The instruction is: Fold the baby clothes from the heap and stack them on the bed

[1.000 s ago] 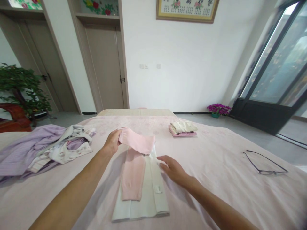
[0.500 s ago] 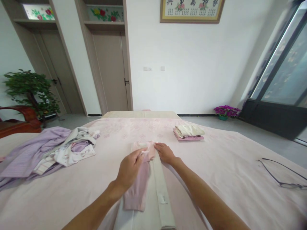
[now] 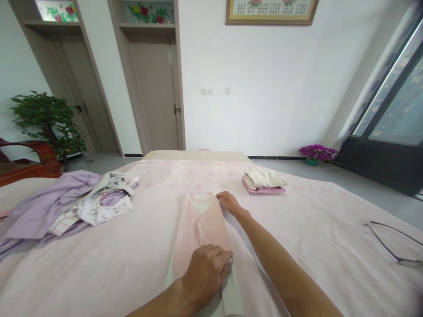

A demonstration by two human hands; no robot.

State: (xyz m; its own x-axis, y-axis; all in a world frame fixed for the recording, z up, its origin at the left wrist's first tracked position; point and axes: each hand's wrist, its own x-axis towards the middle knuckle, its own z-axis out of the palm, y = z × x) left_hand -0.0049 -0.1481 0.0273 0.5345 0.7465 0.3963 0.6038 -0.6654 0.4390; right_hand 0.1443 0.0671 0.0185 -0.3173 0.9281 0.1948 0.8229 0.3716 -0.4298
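Observation:
A small pink top (image 3: 213,226) lies on the bed in front of me, narrow and lengthwise, with its neckline at the far end. Its pale inner side shows at the neck and along the near right edge. My left hand (image 3: 208,270) is closed on the top's near right edge, pinching the cloth between thumb and fingers. At the far right corner, beside the neckline, the fingertips of my right hand (image 3: 229,202) pinch the shoulder. My left hand and forearm hide the lower part of the top.
On the left is a loose heap of clothes (image 3: 77,200), lilac, grey and white. A folded stack of clothes (image 3: 266,181) sits at the back right. Eyeglasses (image 3: 383,241) rest on the pink bedspread (image 3: 297,246) at the right.
My left hand has moved toward me and to the right, bringing pink cloth down over the pale part. My right hand stays at the far right corner. The view has shifted slightly.

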